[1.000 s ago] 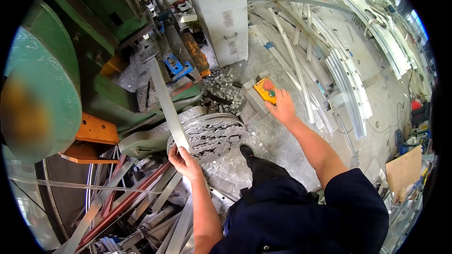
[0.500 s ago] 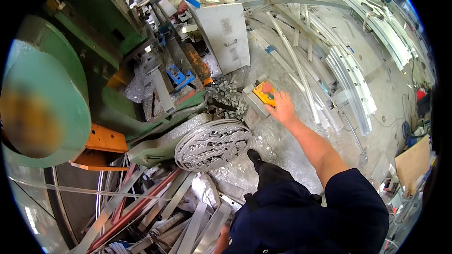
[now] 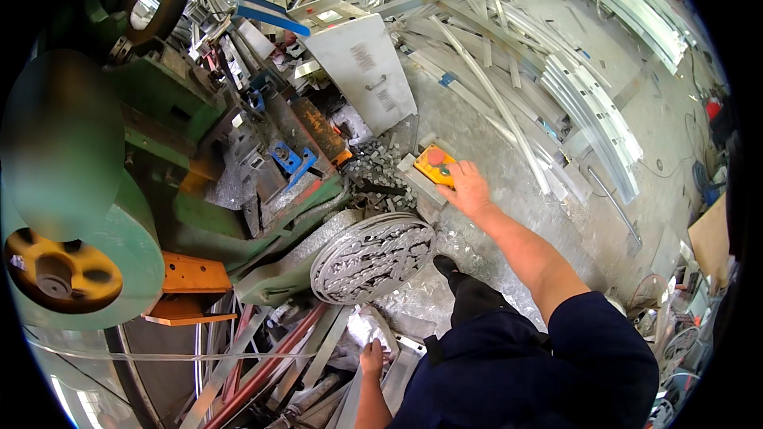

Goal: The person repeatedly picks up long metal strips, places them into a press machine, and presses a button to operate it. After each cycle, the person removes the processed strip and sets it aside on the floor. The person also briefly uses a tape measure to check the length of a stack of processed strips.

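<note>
My right hand (image 3: 469, 189) rests on a yellow control box (image 3: 435, 165) with a red and a green button, which sits on a metal block on the floor. My left hand (image 3: 372, 357) is low by my body, fingers curled on the end of a grey metal strip (image 3: 350, 381) among a pile of strips. In front of me stands a green punch press (image 3: 199, 159) with a blue fixture (image 3: 290, 160) at its die. A round bin (image 3: 372, 258) full of small stamped metal pieces sits below the press.
A large green flywheel (image 3: 71, 214) with an orange hub is at the left. A grey metal cabinet panel (image 3: 362, 71) leans behind the press. Long aluminium profiles (image 3: 588, 103) lie across the concrete floor at right. A heap of small offcuts (image 3: 373, 167) lies beside the control box.
My left hand let go of the long strip fed into the press and dropped down to the strip pile by my body. That strip is gone from the die. My right hand stayed on the control box.
</note>
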{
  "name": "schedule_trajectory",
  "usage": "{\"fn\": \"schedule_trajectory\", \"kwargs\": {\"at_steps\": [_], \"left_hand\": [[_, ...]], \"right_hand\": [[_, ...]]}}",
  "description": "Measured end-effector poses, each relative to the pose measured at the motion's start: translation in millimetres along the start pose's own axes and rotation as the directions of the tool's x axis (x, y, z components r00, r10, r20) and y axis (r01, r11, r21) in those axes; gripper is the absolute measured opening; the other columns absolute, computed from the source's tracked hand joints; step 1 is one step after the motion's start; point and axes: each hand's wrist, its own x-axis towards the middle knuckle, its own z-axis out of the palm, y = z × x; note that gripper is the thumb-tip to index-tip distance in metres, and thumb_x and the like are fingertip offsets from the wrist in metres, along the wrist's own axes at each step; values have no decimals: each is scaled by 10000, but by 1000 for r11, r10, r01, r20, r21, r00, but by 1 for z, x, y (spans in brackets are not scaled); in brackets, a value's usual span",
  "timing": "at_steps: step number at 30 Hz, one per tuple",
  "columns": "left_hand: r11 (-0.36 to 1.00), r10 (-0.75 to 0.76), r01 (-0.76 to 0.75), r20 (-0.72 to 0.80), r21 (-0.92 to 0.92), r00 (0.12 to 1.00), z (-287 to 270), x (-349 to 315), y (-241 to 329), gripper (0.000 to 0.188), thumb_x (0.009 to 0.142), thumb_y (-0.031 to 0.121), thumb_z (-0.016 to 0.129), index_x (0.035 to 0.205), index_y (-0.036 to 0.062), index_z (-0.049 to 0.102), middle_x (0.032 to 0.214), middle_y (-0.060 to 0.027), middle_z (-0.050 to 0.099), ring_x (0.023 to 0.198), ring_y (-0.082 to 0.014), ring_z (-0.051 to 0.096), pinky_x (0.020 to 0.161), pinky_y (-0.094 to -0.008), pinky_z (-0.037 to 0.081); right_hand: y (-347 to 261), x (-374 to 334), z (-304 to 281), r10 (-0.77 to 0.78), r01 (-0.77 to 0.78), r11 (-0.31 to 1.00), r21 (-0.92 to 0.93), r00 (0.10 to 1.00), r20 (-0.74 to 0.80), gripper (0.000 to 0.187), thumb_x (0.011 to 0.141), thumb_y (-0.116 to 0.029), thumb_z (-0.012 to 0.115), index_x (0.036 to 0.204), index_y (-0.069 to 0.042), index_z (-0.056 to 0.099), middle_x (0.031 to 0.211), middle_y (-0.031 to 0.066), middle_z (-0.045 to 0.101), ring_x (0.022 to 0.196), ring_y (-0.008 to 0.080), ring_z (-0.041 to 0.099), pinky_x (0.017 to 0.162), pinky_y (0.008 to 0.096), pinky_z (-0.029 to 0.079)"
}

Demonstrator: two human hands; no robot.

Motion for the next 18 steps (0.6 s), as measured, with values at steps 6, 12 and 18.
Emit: {"fn": "schedule_trajectory", "kwargs": {"at_steps": [6,12,18], "left_hand": [[999,9,-10,21,37,1000,2,5,18,444,955,414,545,1008,-21,622,849,-103,674,639,-174,658,517,-295,521],[951,-209,160,167,263,964,14,-11,-29,418,919,413,584,966,1,640,857,-108,681,633,-183,668,522,-310,530],[937,-217,163,150,309,965,23,-50,-53,403,891,392,608,1012,10,654,845,-93,678,631,-190,670,555,-322,542]], "right_hand": [[4,-2,-1,15,-13,999,38,999,-32,443,739,-265,777,1086,-74,578,1043,98,559,1031,315,545,815,421,517],[-1,3,-9,-16,15,1000,15,999,28,403,735,-239,771,1039,-56,577,1056,113,548,1027,316,536,799,425,524],[5,-2,2,30,-29,999,41,999,-38,477,739,-265,770,1102,-63,536,1076,122,551,1024,324,538,808,419,521]]}}
